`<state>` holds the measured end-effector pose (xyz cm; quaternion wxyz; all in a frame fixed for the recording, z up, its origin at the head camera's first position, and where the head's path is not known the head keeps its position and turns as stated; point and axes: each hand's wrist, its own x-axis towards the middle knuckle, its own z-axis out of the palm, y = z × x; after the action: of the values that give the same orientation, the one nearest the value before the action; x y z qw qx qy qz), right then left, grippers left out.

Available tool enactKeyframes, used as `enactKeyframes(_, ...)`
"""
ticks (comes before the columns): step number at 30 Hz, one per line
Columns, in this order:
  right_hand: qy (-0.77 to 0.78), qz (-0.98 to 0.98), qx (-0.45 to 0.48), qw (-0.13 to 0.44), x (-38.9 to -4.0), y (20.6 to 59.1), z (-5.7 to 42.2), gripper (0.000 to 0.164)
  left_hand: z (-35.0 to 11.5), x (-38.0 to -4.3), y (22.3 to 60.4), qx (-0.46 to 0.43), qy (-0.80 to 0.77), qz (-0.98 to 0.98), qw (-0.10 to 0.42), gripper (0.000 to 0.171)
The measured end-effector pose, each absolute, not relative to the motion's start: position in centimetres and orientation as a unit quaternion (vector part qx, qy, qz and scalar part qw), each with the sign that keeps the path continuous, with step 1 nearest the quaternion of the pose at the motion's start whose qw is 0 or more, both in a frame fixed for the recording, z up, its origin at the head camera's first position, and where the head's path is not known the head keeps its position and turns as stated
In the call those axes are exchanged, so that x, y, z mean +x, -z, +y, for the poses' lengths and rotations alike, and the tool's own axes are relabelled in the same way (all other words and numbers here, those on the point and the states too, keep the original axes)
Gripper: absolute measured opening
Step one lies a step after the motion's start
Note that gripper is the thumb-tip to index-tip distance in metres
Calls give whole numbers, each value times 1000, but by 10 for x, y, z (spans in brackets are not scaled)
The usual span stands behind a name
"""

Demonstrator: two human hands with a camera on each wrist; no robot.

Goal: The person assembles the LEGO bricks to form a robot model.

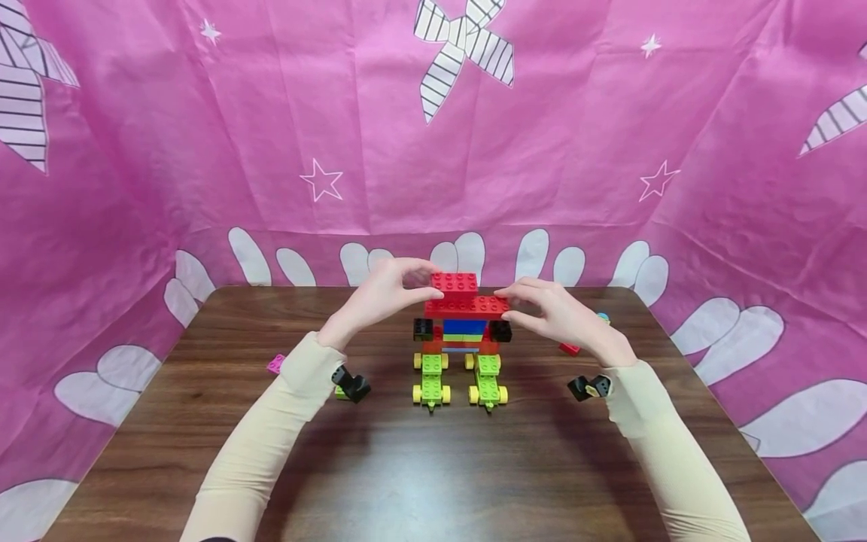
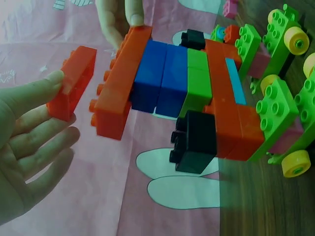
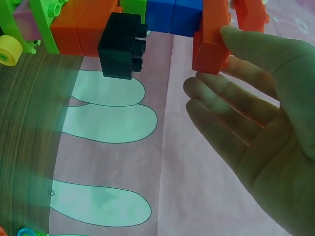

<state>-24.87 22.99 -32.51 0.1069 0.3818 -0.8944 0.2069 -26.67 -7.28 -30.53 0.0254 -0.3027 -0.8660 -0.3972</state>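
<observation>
At mid-frame: red brick (image 1: pixel 454 283), pinched by left hand (image 1: pixel 381 292), just above, parallel to long red beam (image 1: pixel 491 305), right hand (image 1: pixel 554 310) gripping beam's right end.

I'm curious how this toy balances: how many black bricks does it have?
2: one black brick nearer the left hand, another nearer the right hand, both on the toy. Others may be hidden.

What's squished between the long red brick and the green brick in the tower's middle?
Two blue bricks, one against the long red brick and one against the green brick. The left wrist view shows them clearly.
</observation>
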Motion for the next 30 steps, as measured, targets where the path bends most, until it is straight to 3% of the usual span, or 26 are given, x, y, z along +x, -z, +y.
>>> enactKeyframes(30,-205,-902,368,98,-248,323,230,40,-53,-269,323,-322,408,-854,30,37)
